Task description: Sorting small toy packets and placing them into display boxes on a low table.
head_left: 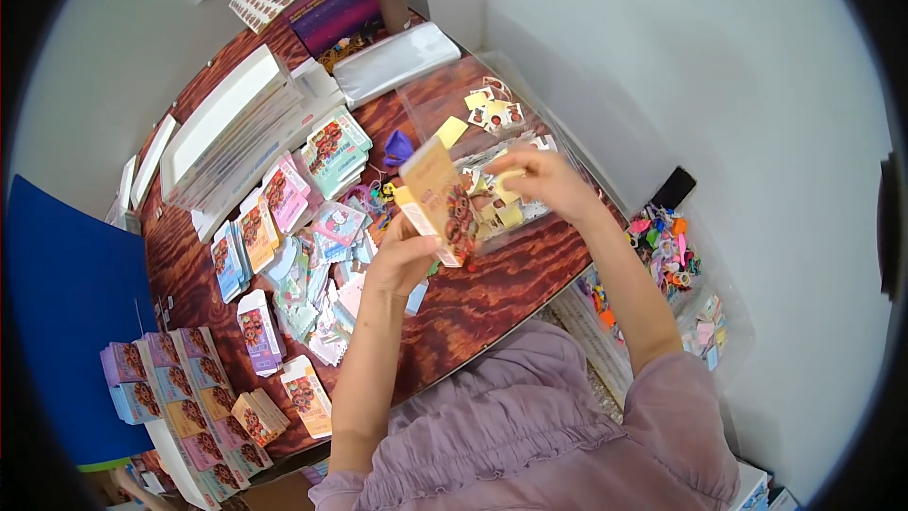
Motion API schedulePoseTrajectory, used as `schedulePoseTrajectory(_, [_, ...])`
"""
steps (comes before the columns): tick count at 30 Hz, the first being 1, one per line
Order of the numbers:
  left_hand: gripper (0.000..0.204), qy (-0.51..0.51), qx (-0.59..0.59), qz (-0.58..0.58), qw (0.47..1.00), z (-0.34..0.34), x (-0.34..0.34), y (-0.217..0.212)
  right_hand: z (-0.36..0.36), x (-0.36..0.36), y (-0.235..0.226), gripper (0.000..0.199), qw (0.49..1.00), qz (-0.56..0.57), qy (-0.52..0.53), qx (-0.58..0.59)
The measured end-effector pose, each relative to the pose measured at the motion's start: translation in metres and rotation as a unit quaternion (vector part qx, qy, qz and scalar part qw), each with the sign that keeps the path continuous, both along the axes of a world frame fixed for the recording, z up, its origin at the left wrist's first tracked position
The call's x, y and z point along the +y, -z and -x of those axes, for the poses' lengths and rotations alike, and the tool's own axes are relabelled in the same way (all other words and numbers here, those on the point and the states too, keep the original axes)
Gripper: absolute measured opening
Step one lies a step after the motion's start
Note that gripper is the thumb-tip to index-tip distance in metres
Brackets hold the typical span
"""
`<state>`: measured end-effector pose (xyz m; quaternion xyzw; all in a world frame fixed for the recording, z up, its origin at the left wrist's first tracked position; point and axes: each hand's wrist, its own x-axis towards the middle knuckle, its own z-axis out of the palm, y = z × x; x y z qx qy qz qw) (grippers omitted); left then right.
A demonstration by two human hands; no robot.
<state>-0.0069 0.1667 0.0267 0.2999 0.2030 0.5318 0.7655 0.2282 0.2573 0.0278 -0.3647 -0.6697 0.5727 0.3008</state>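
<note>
My left hand [402, 260] is closed round a small yellow-orange carton [440, 203] with a picture on its front. The carton is held tilted above the table, its upper end turned away from me. To its right, my right hand [549, 187] reaches over a clear plastic tray [537, 220]. Thumb and fingers close round a small yellow card [512, 185]; the fingers partly hide it. More small yellow and white printed cards [494, 114] lie at the tray's far end. Under and left of my left hand spreads a loose pile of pastel packets [326, 298].
Stacks of flat cartons [336, 151] in several colours lie along the left. A rack of filled cartons [194, 397] stands at the lower left. White trays [232, 123] and a clear plastic bag stack [397, 61] are at the back. Bags of colourful trinkets [662, 251] sit beyond the table's right edge.
</note>
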Motion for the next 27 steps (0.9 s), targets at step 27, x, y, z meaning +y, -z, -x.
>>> schedulePoseTrajectory(27, [0.078,0.076,0.227,0.003,0.971,0.010,0.004,-0.001,0.004,-0.006,0.004,0.015,0.992,0.064,0.092,0.049])
